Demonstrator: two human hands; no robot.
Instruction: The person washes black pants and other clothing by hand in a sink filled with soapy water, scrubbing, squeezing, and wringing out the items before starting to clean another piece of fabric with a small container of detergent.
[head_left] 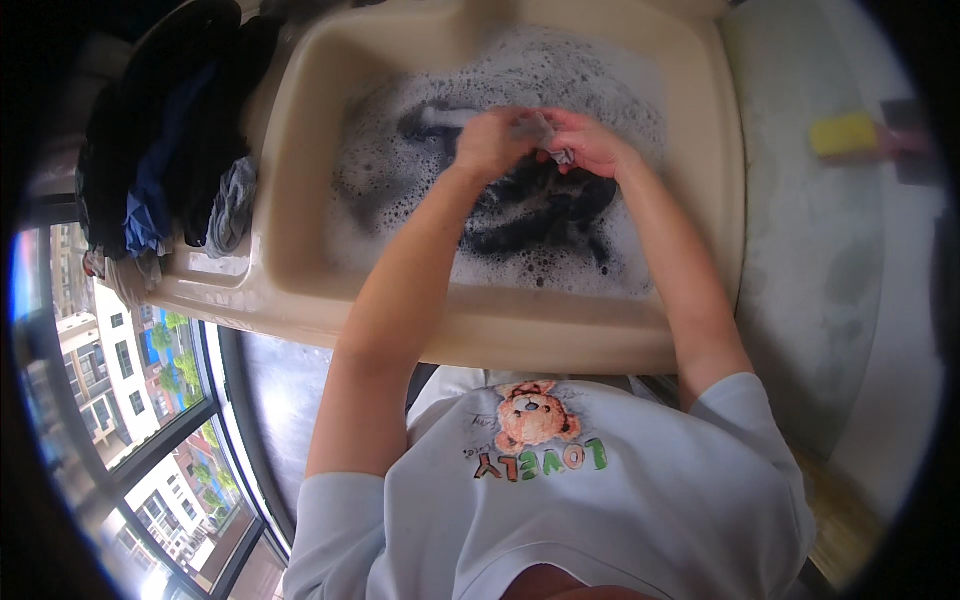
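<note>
White shirt [580, 500] foremost, both grips [490, 143] [590, 145] hold grey cloth [539, 132].

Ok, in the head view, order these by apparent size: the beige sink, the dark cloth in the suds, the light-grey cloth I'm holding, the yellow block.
1. Beige sink
2. Dark cloth, partly under suds
3. Yellow block and light-grey cloth: too alike to rank; the cloth is partly hidden.

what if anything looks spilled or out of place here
Nothing looks damaged or spilled; the suds sit inside the sink. At most, the clothes heaped at its left look untidy, loosely bunched with ends drooping at the front.
</note>
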